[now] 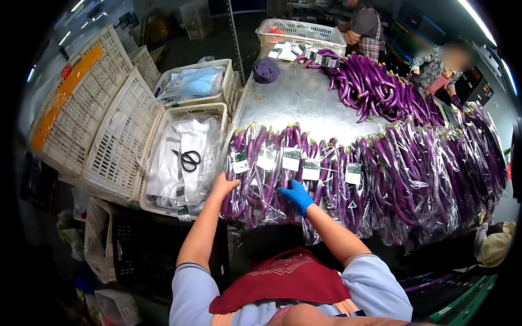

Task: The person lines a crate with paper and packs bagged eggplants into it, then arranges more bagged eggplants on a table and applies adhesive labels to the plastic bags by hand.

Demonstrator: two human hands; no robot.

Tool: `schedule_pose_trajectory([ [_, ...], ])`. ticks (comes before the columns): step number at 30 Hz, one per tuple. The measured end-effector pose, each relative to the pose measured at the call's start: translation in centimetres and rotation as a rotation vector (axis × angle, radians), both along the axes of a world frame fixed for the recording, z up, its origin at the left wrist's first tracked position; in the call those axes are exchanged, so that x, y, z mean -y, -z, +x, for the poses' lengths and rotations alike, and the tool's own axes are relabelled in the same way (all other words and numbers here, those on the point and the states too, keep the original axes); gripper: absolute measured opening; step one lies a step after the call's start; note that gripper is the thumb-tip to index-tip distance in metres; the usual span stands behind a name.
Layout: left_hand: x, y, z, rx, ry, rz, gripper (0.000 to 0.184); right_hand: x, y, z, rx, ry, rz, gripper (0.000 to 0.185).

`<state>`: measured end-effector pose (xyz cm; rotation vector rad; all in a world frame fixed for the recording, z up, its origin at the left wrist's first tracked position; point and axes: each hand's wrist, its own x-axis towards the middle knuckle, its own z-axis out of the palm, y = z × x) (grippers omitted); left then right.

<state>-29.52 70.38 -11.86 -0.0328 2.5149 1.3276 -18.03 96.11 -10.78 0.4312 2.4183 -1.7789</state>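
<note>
Bagged purple eggplants [402, 179] lie side by side along the near edge of a metal table [304, 98], some with white and green labels. My bare left hand [224, 185] rests at the left end of the row, fingers apart against the outermost bag. In a blue glove, my right hand [295, 196] is on the bags a little further right, its fingers spread over the plastic. Neither hand is closed round a bag. Loose eggplants [370, 87] are heaped at the table's far side.
Left of the table, a white crate [223, 108] holds plastic bags and black scissors [190, 161]. Behind it is another crate [225, 64]; tall crates [122, 130] stand further left. A purple cloth [266, 70] lies on the table. People [440, 70] stand across and at right.
</note>
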Motion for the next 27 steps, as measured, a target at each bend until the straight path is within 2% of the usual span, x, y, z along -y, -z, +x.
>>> schedule_pose_trajectory([
  [3, 0.1, -0.1, -0.4, -0.014, 0.036, -0.23, 0.041, 0.2, -1.2, -1.0, 0.062, -0.049, 0.156, 0.049],
  [5, 0.5, 0.0, -0.2, -0.073, -0.017, -0.104, 0.033, 1.0, -0.9, -1.5, 0.08, -0.039, 0.231, 0.052],
  [7, 0.5, -2.8, 1.0, 0.142, -0.132, 0.291, 0.027, 1.1, -1.1, -1.7, 0.043, -0.105, 0.224, 0.054],
  [9, 0.7, -4.6, 2.0, 0.32, -0.229, 0.423, 0.027, 1.5, 0.2, -1.9, -0.022, -0.129, 0.248, 0.053],
  [11, 1.5, -4.3, 2.6, 0.351, -0.206, 0.359, 0.03, 1.2, 0.8, -2.0, -0.06, -0.159, 0.218, 0.052],
  [12, 1.5, -4.8, 3.0, 0.333, -0.198, 0.201, 0.032, 0.6, -0.1, -1.8, -0.049, -0.187, 0.178, 0.052],
  [13, 1.3, -6.0, 3.4, 0.238, -0.06, 0.07, 0.035, 0.1, -0.5, -1.7, -0.038, -0.213, 0.138, 0.052],
  [15, 0.4, -8.4, 3.2, 0.223, 0.089, -0.363, 0.039, -0.8, -0.2, -1.4, -0.024, -0.2, 0.079, 0.051],
  [18, 0.4, -7.8, 2.4, 0.133, 0.238, -0.631, 0.043, -1.7, -0.1, -1.7, 0.068, -0.211, 0.034, 0.051],
  [21, 1.1, -5.0, 1.7, 0.09, 0.134, -0.324, 0.037, -2.0, 0.3, -2.2, 0.005, -0.135, -0.148, 0.047],
  [22, 0.8, -4.5, 2.0, 0.295, -0.119, 0.185, 0.032, -2.2, -2.6, -1.9, -0.008, -0.094, -0.372, 0.04],
  [23, 1.1, -3.6, 1.6, 0.465, -0.216, 0.575, 0.031, -2.8, -5.8, -1.6, 0.031, -0.075, -0.685, 0.033],
  [25, 0.5, -4.7, 1.8, 0.635, -0.21, 0.811, 0.031, -4.6, -7.9, -1.7, 0.152, -0.065, -0.604, 0.033],
  [27, -0.9, -5.6, 2.4, 0.685, -0.211, 0.79, 0.032, -4.9, -7.3, -1.8, 0.08, -0.103, -0.633, 0.034],
])
